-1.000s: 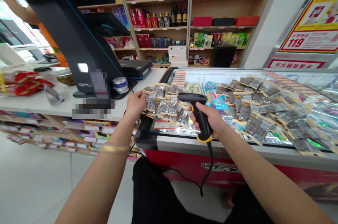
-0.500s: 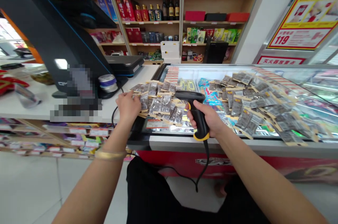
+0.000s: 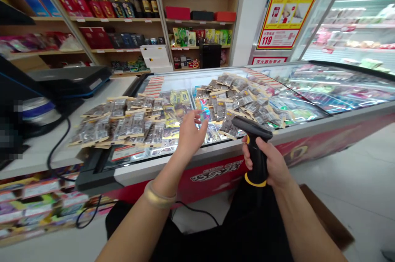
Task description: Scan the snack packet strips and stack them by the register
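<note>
Moved off the left packets (image 3: 132,124), the left hand (image 3: 191,135) hovers empty, fingers loosely parted, between them and the right packets (image 3: 237,95), both heaps lying on the freezer (image 3: 142,172). The right hand (image 3: 275,162) grips the scanner (image 3: 257,155) near its front edge.

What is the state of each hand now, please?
Left hand: open, no item visible in it.
Right hand: closed around the handle of the barcode scanner.

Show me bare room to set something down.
Glass looks free between the left packet pile and right packet pile, though the left hand hovers over it. The white counter shows bare between the flat black device and left packet pile. Both piles are crowded.
</note>
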Motion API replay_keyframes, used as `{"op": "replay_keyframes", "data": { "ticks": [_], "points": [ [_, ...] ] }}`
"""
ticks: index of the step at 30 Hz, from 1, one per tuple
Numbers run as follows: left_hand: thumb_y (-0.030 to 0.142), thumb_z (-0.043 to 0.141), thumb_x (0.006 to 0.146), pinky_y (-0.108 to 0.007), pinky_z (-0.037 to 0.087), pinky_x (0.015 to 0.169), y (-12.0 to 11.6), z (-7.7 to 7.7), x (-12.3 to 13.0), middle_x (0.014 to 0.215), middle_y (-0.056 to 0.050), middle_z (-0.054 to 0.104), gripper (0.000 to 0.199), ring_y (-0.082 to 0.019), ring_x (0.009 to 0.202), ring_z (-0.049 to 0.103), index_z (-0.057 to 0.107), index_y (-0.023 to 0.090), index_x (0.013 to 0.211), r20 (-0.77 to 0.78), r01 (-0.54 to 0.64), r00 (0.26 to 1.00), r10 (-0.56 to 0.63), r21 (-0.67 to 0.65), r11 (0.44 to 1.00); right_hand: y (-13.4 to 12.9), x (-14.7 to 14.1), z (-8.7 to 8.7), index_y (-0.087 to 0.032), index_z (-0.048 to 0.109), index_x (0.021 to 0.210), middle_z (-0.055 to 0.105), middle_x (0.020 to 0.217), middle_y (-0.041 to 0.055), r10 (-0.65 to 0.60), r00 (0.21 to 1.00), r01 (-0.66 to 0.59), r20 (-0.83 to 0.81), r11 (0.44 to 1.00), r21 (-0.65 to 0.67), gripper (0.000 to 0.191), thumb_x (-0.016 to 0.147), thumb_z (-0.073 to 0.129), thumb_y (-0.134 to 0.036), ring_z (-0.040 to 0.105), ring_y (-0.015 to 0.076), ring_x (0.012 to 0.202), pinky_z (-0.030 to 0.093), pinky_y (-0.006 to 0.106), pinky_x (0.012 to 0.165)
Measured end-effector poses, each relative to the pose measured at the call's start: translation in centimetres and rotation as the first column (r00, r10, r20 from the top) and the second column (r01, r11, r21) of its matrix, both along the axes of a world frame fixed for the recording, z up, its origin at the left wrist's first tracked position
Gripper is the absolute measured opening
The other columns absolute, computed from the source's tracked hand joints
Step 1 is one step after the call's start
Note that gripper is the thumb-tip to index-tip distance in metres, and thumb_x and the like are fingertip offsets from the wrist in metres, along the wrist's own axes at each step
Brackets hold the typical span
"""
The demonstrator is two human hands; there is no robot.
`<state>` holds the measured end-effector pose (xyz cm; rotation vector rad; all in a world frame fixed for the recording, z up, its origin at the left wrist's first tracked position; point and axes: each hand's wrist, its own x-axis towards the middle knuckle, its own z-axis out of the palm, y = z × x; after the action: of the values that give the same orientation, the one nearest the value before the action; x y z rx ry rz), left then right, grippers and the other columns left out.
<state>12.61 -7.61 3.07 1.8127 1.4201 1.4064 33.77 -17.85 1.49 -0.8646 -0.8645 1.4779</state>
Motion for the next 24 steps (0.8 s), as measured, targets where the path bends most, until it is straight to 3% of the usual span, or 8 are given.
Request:
{"op": "replay_keyframes", "data": {
  "ticks": [3,6,13,15,18,21,24],
  "points": [
    [0.027,0.067,0.077,-0.036,0.051,0.079,0.4,-1.1,3.7,0.09,-0.006,0.063,0.029,-0.018,0.076,0.062,0.062,0.018,0.104,-0.02,0.023,0.999,-0.024,-0.079,0.997,-1.2,2.3,-1.0,-0.018,0.06,0.092,0.058,0.063,-0.0015,-0.072,0.997,0.071,-0.031,0.997,-0.039,0.043,0.077,0.073,-0.056,0.051,0.0102,0.045,0.043,0.022,0.041],
    [0.031,0.069,0.077,-0.039,0.05,0.08,0.5,-1.1,5.4,0.094,-0.01,0.066,0.033,-0.023,0.081,0.065,0.061,0.017,0.107,-0.124,-0.038,0.992,0.02,-0.141,0.989,-1.7,3.6,-1.7,-0.018,0.059,0.089,0.058,0.061,-0.0016,-0.102,0.993,0.098,-0.053,0.993,-0.064,0.044,0.075,0.075,-0.056,0.051,0.01,0.044,0.043,0.022,0.041],
    [0.048,0.069,0.08,-0.039,0.048,0.082,-0.5,0.2,7.3,0.107,-0.013,0.071,0.064,-0.03,0.096,0.068,0.046,0.018,0.132,-0.383,-0.165,0.923,0.038,-0.305,0.938,-1.4,4.1,-2.4,-0.016,0.059,0.088,0.059,0.059,-0.002,-0.101,0.993,0.095,-0.068,0.992,-0.083,0.049,0.071,0.077,-0.059,0.051,0.0092,0.041,0.042,0.021,0.038],
    [0.049,0.069,0.08,-0.037,0.048,0.081,-0.6,0.2,7.6,0.108,-0.012,0.07,0.064,-0.03,0.098,0.068,0.047,0.017,0.131,-0.437,-0.186,0.899,0.033,-0.311,0.932,-1.3,3.9,-2.4,-0.016,0.059,0.087,0.059,0.059,-0.0022,-0.1,0.992,0.094,-0.071,0.992,-0.087,0.05,0.07,0.078,-0.059,0.051,0.0088,0.041,0.042,0.02,0.037],
    [0.046,0.064,0.083,-0.036,0.047,0.08,-0.3,-0.2,7.3,0.102,-0.011,0.07,0.046,-0.029,0.096,0.067,0.057,0.018,0.118,-0.483,-0.148,0.875,-0.018,-0.302,0.942,-1.3,3.8,-2.4,-0.016,0.06,0.086,0.059,0.059,-0.0022,-0.087,0.993,0.08,-0.081,0.993,-0.091,0.048,0.07,0.078,-0.057,0.051,0.0088,0.04,0.042,0.02,0.037],
    [0.041,0.057,0.086,-0.034,0.046,0.075,0.3,-1.1,6.5,0.091,-0.007,0.068,0.027,-0.024,0.085,0.064,0.061,0.019,0.1,-0.38,-0.04,0.922,-0.072,-0.278,0.96,-1.4,3.6,-2.3,-0.017,0.059,0.085,0.059,0.059,-0.002,-0.075,0.993,0.068,-0.086,0.994,-0.082,0.046,0.071,0.078,-0.057,0.051,0.0089,0.04,0.042,0.02,0.037],
    [0.039,0.054,0.086,-0.028,0.046,0.065,0.6,-1.9,5.7,0.086,-0.003,0.064,0.023,-0.017,0.072,0.058,0.057,0.02,0.099,-0.033,0.084,0.995,-0.096,-0.269,0.959,-1.6,3.3,-2.2,-0.017,0.059,0.085,0.059,0.059,-0.0018,-0.055,0.995,0.05,-0.083,0.997,-0.063,0.046,0.072,0.077,-0.057,0.051,0.0087,0.04,0.042,0.02,0.038]
  ]
}}
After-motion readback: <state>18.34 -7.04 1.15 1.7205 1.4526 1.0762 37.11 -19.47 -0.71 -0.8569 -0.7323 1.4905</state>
